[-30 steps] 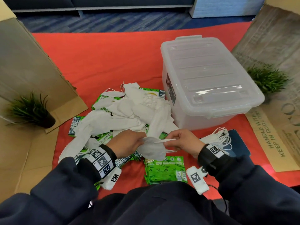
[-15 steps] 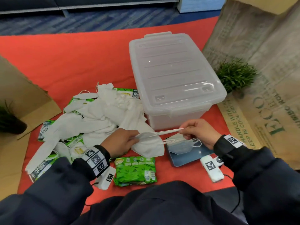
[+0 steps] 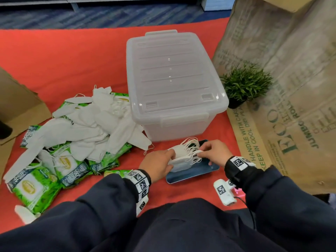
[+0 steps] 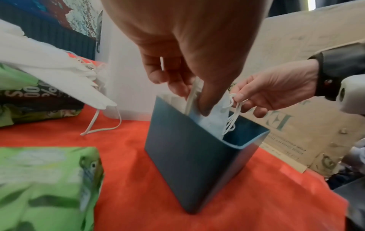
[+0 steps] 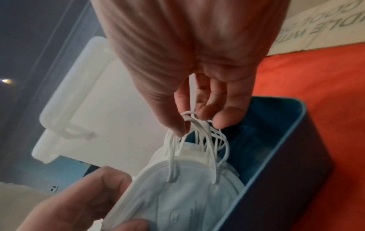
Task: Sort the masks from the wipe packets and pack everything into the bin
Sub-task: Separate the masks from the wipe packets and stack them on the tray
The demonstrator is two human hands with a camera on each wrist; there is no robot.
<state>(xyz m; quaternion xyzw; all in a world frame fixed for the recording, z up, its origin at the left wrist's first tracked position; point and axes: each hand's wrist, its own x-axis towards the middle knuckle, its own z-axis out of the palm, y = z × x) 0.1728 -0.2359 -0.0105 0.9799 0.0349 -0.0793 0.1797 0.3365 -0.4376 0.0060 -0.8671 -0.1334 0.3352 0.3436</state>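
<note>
The right hand (image 3: 215, 152) has a tight grip on a bunch of white ear loops (image 5: 197, 137), pinching them between thumb and fingers. The left hand (image 3: 157, 165) has its grip on the side of the stack of masks (image 3: 179, 155), fingers curled on it. The stack stands in a small blue box (image 4: 189, 164), just in front of the big clear bin (image 3: 174, 84). The bin has its lid on. To the left lies a pile of loose masks (image 3: 87, 128) mixed with green wipe packets (image 3: 36, 186) on the red cloth (image 3: 69, 59). A small green plant (image 3: 245, 84) stands right of the bin.
</note>
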